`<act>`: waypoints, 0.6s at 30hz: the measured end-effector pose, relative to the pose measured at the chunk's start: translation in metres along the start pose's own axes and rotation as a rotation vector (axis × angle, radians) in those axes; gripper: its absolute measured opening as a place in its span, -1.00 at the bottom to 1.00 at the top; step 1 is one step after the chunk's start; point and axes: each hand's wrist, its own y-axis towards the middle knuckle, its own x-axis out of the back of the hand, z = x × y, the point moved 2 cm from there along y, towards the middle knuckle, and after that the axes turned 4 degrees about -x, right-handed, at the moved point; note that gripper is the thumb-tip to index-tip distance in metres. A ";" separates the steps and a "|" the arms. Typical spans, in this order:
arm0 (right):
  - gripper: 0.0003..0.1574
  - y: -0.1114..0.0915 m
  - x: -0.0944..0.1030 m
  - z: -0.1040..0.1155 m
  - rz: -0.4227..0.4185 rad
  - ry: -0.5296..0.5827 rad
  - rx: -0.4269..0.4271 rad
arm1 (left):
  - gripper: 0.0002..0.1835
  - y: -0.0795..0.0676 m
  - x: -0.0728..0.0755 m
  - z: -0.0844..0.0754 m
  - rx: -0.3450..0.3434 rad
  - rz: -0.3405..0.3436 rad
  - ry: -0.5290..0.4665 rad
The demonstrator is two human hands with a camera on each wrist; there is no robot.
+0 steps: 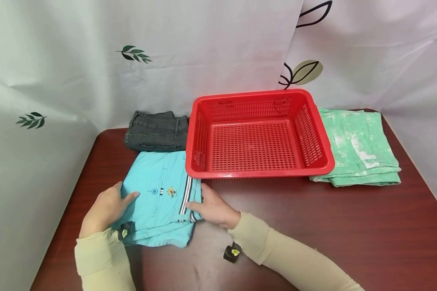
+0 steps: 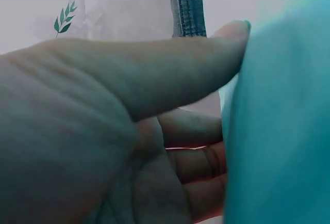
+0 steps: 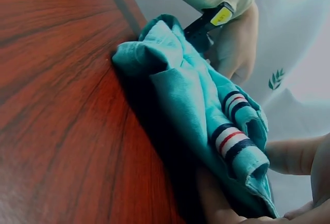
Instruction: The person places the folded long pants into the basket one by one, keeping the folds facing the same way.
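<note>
A folded turquoise garment with striped trim lies on the dark red table, left of centre. My left hand grips its left edge, thumb on top. The left wrist view shows that hand with the thumb over the cloth and the fingers curled beneath. My right hand holds the striped right edge, thumb on top. In the right wrist view the right hand's fingers sit under the garment, which lifts slightly off the wood.
An empty red plastic basket stands just behind the garment, at mid-table. Folded dark jeans lie at the back left, and a folded green cloth lies right of the basket. White leaf-print curtains close in the table's back and sides.
</note>
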 end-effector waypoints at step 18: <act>-0.25 -0.002 -0.002 -0.002 -0.086 -0.125 0.029 | -0.23 -0.007 0.009 0.001 0.004 -0.091 -0.013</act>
